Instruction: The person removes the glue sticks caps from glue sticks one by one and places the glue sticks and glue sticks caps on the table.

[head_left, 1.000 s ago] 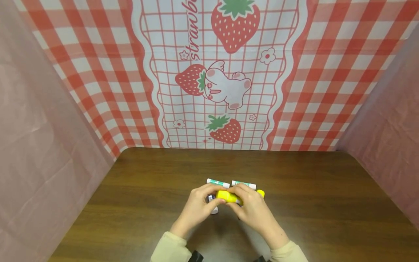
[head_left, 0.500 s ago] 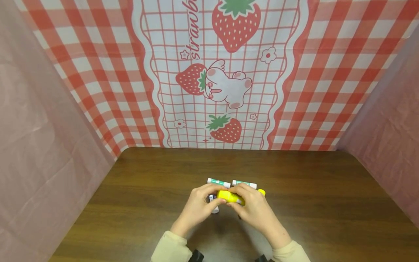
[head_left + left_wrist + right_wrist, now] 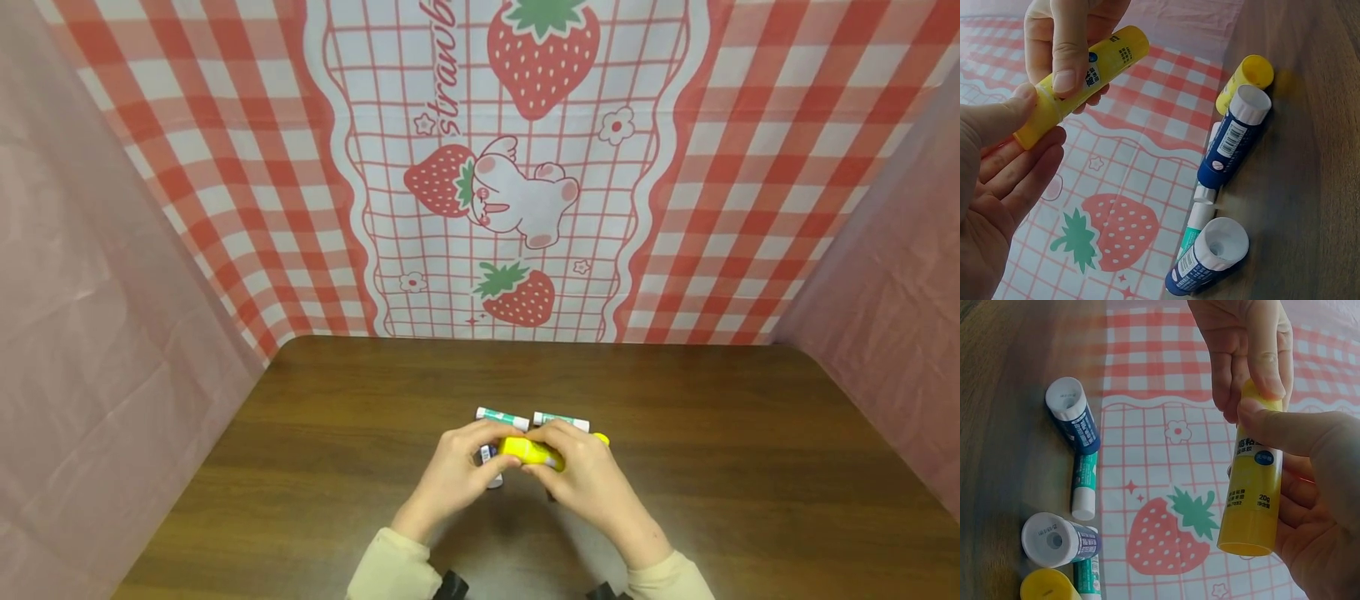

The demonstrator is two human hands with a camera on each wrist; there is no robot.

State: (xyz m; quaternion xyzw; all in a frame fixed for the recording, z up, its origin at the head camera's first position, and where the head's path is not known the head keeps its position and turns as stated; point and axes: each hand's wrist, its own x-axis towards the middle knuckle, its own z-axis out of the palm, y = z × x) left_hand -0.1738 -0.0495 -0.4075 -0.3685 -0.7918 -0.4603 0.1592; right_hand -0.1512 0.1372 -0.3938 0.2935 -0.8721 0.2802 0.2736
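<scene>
In front of me both hands hold one yellow glue stick [image 3: 1252, 494] above the table. My left hand [image 3: 459, 467] pinches its cap end between thumb and fingers. My right hand [image 3: 581, 471] grips the printed body with thumb and fingers. The cap appears seated against the body at a pale seam in the left wrist view. Around and beneath the hands lie two navy glue sticks with white ends, one nearer the left [image 3: 1210, 256] and the other [image 3: 1235, 137] closer to a second yellow glue stick [image 3: 1244, 81]. In the head view, the hands partly hide these.
Two green-and-white glue sticks, a left one [image 3: 502, 418] and a right one [image 3: 561, 422], lie just beyond the hands. The brown wooden table [image 3: 337, 400] meets a red checked strawberry cloth [image 3: 517, 208] at the back. Pink fabric [image 3: 112, 292] hangs on both sides.
Hardly anything differs: both hands keep their hold on the yellow glue stick, and the whole scene shifts very slightly rightward in the head view.
</scene>
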